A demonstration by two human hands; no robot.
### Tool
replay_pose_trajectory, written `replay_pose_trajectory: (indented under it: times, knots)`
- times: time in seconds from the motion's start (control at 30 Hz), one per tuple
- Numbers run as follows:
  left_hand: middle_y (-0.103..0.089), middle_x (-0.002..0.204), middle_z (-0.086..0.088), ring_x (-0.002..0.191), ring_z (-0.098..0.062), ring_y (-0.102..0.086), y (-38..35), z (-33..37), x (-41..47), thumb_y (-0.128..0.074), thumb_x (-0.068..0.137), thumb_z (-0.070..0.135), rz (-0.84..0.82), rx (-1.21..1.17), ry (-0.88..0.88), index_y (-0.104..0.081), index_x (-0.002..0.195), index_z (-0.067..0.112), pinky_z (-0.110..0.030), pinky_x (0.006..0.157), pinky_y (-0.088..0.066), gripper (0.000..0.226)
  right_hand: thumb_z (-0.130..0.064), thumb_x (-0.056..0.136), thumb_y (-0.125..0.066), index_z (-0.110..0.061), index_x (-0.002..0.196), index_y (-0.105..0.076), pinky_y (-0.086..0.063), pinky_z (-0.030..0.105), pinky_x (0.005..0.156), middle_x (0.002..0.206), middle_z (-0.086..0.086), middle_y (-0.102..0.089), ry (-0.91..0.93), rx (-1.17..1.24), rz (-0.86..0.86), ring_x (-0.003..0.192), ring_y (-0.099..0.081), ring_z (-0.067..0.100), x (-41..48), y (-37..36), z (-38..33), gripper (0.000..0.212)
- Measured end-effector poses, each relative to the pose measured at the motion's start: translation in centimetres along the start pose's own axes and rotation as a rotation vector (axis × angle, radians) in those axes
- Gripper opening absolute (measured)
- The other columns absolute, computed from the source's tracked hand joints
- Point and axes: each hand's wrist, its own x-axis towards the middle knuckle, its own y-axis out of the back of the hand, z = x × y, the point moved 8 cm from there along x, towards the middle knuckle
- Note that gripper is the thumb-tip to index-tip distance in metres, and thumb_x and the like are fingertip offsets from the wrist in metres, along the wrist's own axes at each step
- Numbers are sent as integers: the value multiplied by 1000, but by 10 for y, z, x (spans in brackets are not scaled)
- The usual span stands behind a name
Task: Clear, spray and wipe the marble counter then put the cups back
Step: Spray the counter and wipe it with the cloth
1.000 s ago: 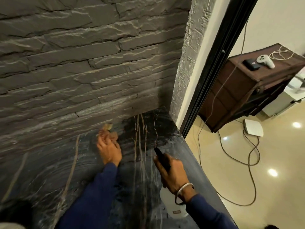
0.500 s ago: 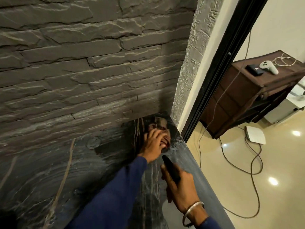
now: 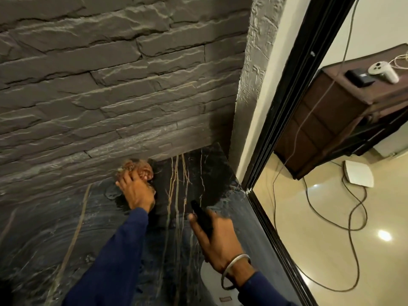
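The dark marble counter with pale veins runs along a grey stone wall. My left hand presses a brownish cloth flat onto the counter where it meets the wall. Nearer to me and to the right, my right hand grips a spray bottle by its black nozzle; the white body of the bottle hangs below my wrist, partly hidden. No cups are in view.
The stone wall borders the counter's far side. The counter's right edge drops to a shiny floor with cables. A brown cabinet carries a white controller and a black box.
My left hand with the cloth swept right into the corner, then came back left along the wall. My right hand with the bottle barely moved.
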Motion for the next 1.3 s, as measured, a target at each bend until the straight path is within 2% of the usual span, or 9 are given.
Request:
replay_pose_trajectory:
  times: [0.33, 0.5, 0.63, 0.8, 0.93, 1.07, 1.17, 1.23, 1.3]
  knots:
    - [-26, 156, -2, 148, -21, -12, -86, 229, -138, -55, 92, 23, -485, -210, -669, -40, 144, 29, -43, 123, -4, 55, -46, 95, -50, -22, 104, -57, -50, 15, 52, 80, -2, -66, 27, -134, 192, 54, -59, 5, -8, 51, 20, 26]
    - [-40, 148, -6, 138, -18, -35, -38, 219, -194, -41, 103, 15, -488, -405, -652, -42, 142, 11, -39, 120, -20, 40, -49, 95, -47, -13, 116, -57, -41, 4, 58, 85, -1, -64, 57, -214, 245, 63, -59, 11, -29, 67, 22, 43]
    - [-24, 154, 1, 143, -23, -21, -19, 166, -197, -53, 97, 19, -327, -200, -719, -37, 145, 26, -44, 118, -24, 52, -54, 94, -47, -18, 99, -59, -57, 41, 54, 74, 5, -68, -8, -199, 217, 55, -65, 21, -57, 59, 21, 39]
    - [-28, 150, -17, 135, -46, -25, 19, 5, -142, -72, 74, 2, -78, -72, -129, -44, 141, 21, -56, 113, -29, 75, -61, 91, -42, -14, 92, -60, -56, 46, 53, 72, 8, -66, -79, -163, 145, 55, -64, 25, -97, 26, 26, 50]
    - [-38, 141, -23, 127, -46, -34, 43, -55, -152, -65, 82, 14, 3, -99, 198, -55, 131, 19, -53, 107, -28, 50, -56, 94, -43, -13, 90, -59, -56, 46, 53, 71, 9, -67, -82, -151, 123, 54, -65, 26, -128, -2, 21, 46]
    - [-34, 148, -9, 134, -37, -29, 24, 36, -201, -61, 90, 33, -104, -163, -217, -51, 133, 33, -53, 109, -32, 44, -66, 88, -38, -12, 88, -59, -53, 47, 50, 65, 10, -65, -78, -137, 202, 49, -63, 28, -153, -5, 18, 58]
    - [-30, 151, -6, 139, -30, -28, -31, 120, -271, -53, 95, 37, -369, -92, -590, -39, 144, 33, -38, 114, -28, 52, -65, 87, -36, -15, 103, -62, -54, 45, 53, 62, 4, -63, -94, -146, 265, 49, -62, 26, -168, 9, 22, 59]
    - [-34, 149, -7, 137, -18, -37, -12, 138, -311, -49, 100, 31, -525, -21, -567, -21, 152, 22, -2, 94, -27, 60, -66, 87, -34, -19, 108, -60, -55, 41, 56, 63, -1, -62, -81, -154, 303, 51, -63, 22, -176, 22, 22, 58]
    - [-35, 145, -7, 127, -5, -44, 68, 165, -350, -37, 104, 13, -681, -169, -526, -18, 151, 4, 4, 77, -32, 52, -63, 90, -41, -20, 102, -59, -56, 37, 52, 70, 2, -66, -83, -145, 328, 51, -64, 22, -183, 35, 24, 48]
